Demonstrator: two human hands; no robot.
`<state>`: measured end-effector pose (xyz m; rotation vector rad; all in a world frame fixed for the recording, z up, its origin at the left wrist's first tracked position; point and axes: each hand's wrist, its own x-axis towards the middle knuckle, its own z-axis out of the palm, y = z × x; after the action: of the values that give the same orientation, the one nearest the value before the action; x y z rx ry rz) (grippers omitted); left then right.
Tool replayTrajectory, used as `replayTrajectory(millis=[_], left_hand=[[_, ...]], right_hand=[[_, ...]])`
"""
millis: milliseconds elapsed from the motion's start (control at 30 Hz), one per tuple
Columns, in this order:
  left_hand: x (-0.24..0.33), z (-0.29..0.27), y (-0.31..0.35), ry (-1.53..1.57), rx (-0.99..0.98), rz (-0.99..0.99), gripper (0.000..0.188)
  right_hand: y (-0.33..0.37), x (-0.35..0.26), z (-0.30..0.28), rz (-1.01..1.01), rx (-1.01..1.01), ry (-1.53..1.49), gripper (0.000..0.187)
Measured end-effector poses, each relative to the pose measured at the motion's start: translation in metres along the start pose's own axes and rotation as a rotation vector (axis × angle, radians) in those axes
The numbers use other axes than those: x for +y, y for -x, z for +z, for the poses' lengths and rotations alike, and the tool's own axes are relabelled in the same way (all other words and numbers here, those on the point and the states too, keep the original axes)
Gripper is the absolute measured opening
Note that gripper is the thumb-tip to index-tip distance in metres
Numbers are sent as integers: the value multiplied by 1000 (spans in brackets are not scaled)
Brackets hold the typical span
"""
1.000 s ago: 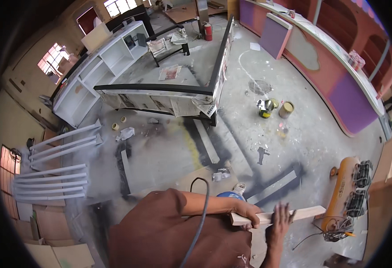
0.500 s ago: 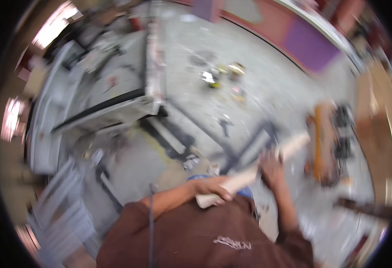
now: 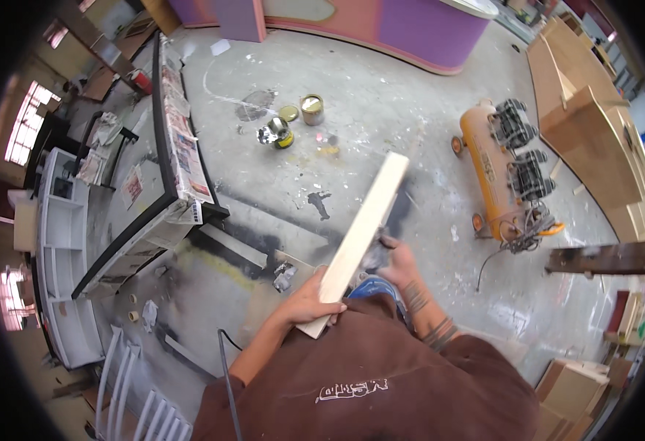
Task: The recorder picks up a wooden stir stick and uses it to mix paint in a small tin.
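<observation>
From where I watch, the nearest thing is the brown shirt [image 3: 410, 367] at the bottom of the frame, and just above it the left hand [image 3: 311, 300] pinches a pale wooden board [image 3: 363, 231] near its lower end, thumb on top. I judge that grip steadies the board, which slants from bottom centre up toward the middle, its far end unsupported over the floor [image 3: 403, 110]. The right hand [image 3: 397, 263] is just beside the board's right edge; its fingers are blurred, and I can't tell whether they are curled on anything. Right of centre, an orange air compressor [image 3: 480, 158] stands on the floor, hose bundled at its near end. Above centre are two paint cans: the one with a yellow label [image 3: 283, 137] looks smeared around its mouth, its contents unclear to me; the olive one [image 3: 312, 110] shows a pale top, perhaps paint. A round lid [image 3: 288, 113] lies between them. At left, newspaper [image 3: 179, 125] covers a black-edged frame [image 3: 125, 244], probably to mask it. Farther left, a white shelf unit [image 3: 69, 275] holds something dark in its upper compartment.
</observation>
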<state>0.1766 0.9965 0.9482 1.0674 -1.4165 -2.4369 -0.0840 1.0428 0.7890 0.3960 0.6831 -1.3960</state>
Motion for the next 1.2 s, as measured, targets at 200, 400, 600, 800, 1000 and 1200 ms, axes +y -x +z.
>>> replayTrajectory(millis=[200, 400, 600, 800, 1000, 1200], left_hand=[[7, 21, -19, 93, -217, -155, 74], [29, 12, -15, 111, -334, -188, 72], [6, -31, -55, 136, 359, -9, 38], [8, -101, -156, 539, 455, 21, 21], [18, -198, -244, 568, 427, -84, 19], [75, -275, -384, 637, 369, -126, 21]], right_hand=[[45, -66, 88, -378, -174, 33, 48], [24, -309, 39, -726, -598, -24, 43], [-11, -342, -59, -969, -25, 404, 40], [-69, -244, -307, -7, 457, 297, 37], [-192, -236, -299, 222, -200, -248, 40], [-335, -289, -133, -22, 887, 297, 35]])
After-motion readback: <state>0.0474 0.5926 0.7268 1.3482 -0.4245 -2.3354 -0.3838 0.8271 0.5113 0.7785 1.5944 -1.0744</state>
